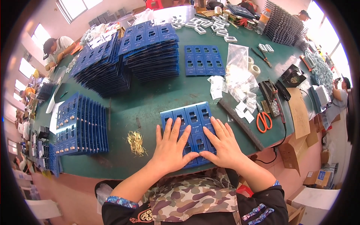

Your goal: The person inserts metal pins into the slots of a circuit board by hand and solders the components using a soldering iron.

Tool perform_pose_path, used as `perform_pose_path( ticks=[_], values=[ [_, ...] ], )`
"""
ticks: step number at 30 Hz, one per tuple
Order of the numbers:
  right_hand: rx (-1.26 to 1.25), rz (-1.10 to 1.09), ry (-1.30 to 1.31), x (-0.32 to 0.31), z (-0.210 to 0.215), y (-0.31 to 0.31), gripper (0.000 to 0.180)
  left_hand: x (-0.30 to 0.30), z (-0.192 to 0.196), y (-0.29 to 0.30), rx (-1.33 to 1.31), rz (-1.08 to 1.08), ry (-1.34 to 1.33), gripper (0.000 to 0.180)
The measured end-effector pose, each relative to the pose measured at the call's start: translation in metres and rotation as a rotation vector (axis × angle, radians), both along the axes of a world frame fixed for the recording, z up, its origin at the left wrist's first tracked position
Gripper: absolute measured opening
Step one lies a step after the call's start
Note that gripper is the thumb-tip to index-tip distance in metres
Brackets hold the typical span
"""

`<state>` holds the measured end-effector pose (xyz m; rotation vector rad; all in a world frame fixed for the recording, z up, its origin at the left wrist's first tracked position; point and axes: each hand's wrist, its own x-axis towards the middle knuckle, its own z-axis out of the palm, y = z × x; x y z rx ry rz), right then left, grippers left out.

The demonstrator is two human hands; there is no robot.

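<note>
A blue circuit board panel [193,120] with rows of rectangular cutouts lies on the green table in front of me. My left hand [172,144] rests flat on its left half, fingers spread. On its right half lies my right hand [224,141], also with fingers apart. The two thumbs meet near the panel's lower middle. Parts of the panel are hidden under both hands. Left of my left hand sits a small heap of thin gold-coloured pins [136,143]. Beyond my hands lies another single blue panel [204,60].
Two tall stacks of blue panels [152,52] stand behind, and upright panels [80,125] are at left. To the right are a dark bar [242,125], orange-handled scissors [264,122], a soldering iron [277,99], a small fan [293,76] and plastic bags [237,71]. Other people work around.
</note>
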<state>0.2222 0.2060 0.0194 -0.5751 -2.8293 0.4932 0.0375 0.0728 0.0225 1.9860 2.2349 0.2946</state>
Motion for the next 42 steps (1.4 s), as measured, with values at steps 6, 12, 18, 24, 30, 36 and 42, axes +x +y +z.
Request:
perform_pose_path(
  ticks=[6, 12, 18, 24, 30, 36, 42],
  values=[
    [-0.218, -0.073, 0.366, 0.026, 0.012, -0.004, 0.071, 0.000, 0.007, -0.014, 0.033, 0.047, 0.010, 0.086],
    [-0.344, 0.171, 0.350, 0.103, -0.007, -0.047, 0.024, -0.001, 0.030, -0.086, 0.089, -0.515, -0.938, 0.039],
    [-0.216, 0.129, -0.110, 0.142, -0.102, -0.091, 0.027, 0.027, -0.077, -0.119, -0.443, -0.168, -0.990, 0.035],
    [-0.362, 0.010, -0.250, 0.149, -0.102, -0.112, 0.020, 0.036, -0.133, -0.120, -0.498, -0.086, -0.962, 0.043],
    [-0.399, -0.062, -0.102, 0.100, -0.056, -0.122, 0.021, 0.076, -0.070, -0.092, -0.311, -0.309, -0.784, 0.039],
    [-0.426, 0.018, -0.084, 0.109, -0.023, -0.116, 0.021, 0.048, -0.068, -0.136, -0.091, -0.205, -0.730, 0.020],
    [-0.563, -0.070, -0.197, 0.149, -0.012, -0.108, 0.020, 0.000, -0.083, -0.212, -0.296, -0.032, -0.793, 0.023]
  ],
)
